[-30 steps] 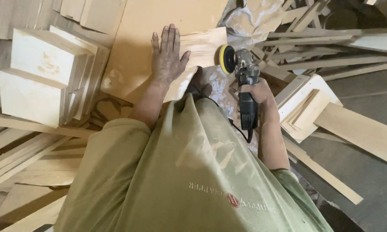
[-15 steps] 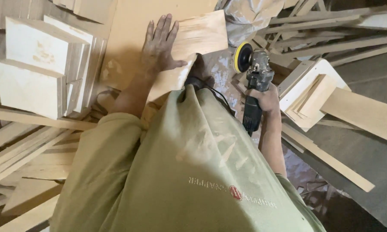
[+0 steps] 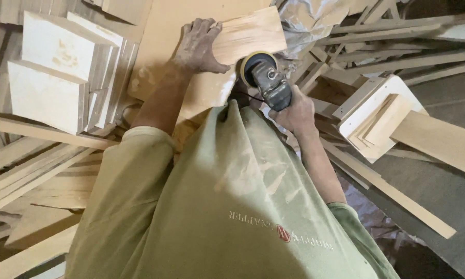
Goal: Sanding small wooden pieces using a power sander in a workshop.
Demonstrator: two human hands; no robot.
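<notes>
We see the left hand (image 3: 199,46) spread flat, fingers apart, pressing down on a pale rectangular wooden board (image 3: 250,33) that lies on a larger tan sheet of plywood (image 3: 165,31) near the top of the view. The thumb reaches along the near edge of the board, toward the sanding tool.

The right hand (image 3: 294,111) is clamped around the grey body of a handheld angle sander with a round yellow backing pad (image 3: 263,77). Its pad sits at the near edge of the board, just right of the left thumb; we cannot tell whether pad and wood actually touch. A black cord runs from the tool back under the person's dusty olive-green shirt (image 3: 232,206), which fills the lower middle of the view.

To the left stand 2 pale square plywood panels (image 3: 54,72), leaning against a row of thinner cut boards. Long thin wooden strips (image 3: 31,165) lie scattered at lower left. On the right, a small stack of pale flat offcuts (image 3: 377,116) rests among more loose wooden slats (image 3: 392,31), and crumpled grey plastic sheeting (image 3: 307,20) lies beyond the board at the top.
</notes>
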